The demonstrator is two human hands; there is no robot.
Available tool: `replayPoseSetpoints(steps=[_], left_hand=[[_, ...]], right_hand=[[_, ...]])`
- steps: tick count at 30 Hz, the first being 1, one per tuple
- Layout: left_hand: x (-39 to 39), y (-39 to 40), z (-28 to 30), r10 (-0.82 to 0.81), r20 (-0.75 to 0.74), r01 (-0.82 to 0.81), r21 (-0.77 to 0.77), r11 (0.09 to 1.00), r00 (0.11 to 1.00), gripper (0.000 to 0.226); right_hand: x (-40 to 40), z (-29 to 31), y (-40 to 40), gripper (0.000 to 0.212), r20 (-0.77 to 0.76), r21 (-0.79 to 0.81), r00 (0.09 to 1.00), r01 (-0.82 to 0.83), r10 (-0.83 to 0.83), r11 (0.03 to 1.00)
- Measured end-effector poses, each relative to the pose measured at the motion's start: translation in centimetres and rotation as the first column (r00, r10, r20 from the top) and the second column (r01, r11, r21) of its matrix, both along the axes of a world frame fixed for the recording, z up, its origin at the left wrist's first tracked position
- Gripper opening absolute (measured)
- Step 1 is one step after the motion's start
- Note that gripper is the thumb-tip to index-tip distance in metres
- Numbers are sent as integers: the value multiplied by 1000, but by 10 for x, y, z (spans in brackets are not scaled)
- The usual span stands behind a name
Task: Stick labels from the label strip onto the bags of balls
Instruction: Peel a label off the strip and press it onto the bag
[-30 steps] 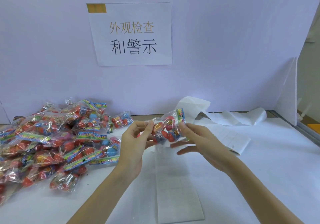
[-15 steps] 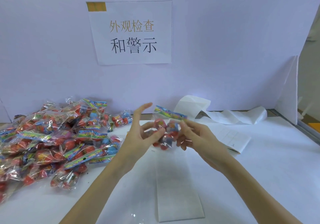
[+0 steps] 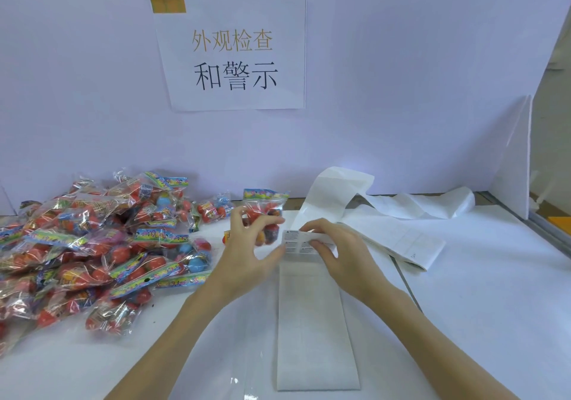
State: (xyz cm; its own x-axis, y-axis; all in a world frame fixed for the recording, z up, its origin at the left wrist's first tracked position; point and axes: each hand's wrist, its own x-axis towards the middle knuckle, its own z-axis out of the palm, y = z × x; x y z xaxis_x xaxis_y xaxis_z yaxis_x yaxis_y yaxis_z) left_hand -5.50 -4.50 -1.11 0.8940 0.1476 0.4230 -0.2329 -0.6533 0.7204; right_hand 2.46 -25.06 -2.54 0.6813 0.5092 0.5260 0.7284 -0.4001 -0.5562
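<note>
1. White bench (image 3: pixel 463 307) stood against a pale wall carrying a paper sign (image 3: pixel 234 53) with Chinese characters.
2. The left hand (image 3: pixel 247 251) gripped a bag of balls (image 3: pixel 264 214), lifted just above the bench, its fingers curled round the lower part.
3. The right hand (image 3: pixel 333 251) lay beside it on the label strip (image 3: pixel 312 322), fingertips pinching a printed label (image 3: pixel 296 240) at the strip's upper end.
4. A pile of bags (image 3: pixel 92 245) lay to the left of both hands.
</note>
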Motion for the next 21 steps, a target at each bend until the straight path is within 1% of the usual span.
replayPoseSetpoints(steps=[2, 4, 6, 9, 12, 14, 18, 21], left_hand=[[1, -4, -4, -29, 27, 29, -4, 1000, 999, 36], [4, -7, -8, -26, 94, 30, -35, 999, 995, 21], [6, -9, -11, 11, 131, -6, -41, 999, 991, 12], [7, -10, -12, 33, 126, -28, -37, 999, 991, 1], [6, -12, -11, 36, 100, -29, -67, 997, 994, 21], [6, -13, -10, 37, 75, -30, -91, 995, 997, 29], [6, -14, -10, 30, 55, -23, -125, 992, 998, 26], [6, -14, -11, -6, 57, 12, -115, 993, 998, 19]], right_hand=[[3, 0, -3, 31, -32, -10, 999, -20, 20, 1000], [3, -1, -3, 34, -30, -22, 998, -51, 50, 998], [3, -4, -2, 35, 32, -41, 998, -57, 58, 998], [-1, -6, 2, 30, 201, -19, 980, -1, 4, 1000], [-5, -4, 8, 23, 379, 49, 923, 53, -67, 997], [-5, -4, 10, 22, 443, 74, 892, 64, -90, 995], [-3, -4, 9, 22, 521, 85, 849, 49, -87, 995], [0, -4, 7, 24, 539, 100, 838, 34, -82, 994]])
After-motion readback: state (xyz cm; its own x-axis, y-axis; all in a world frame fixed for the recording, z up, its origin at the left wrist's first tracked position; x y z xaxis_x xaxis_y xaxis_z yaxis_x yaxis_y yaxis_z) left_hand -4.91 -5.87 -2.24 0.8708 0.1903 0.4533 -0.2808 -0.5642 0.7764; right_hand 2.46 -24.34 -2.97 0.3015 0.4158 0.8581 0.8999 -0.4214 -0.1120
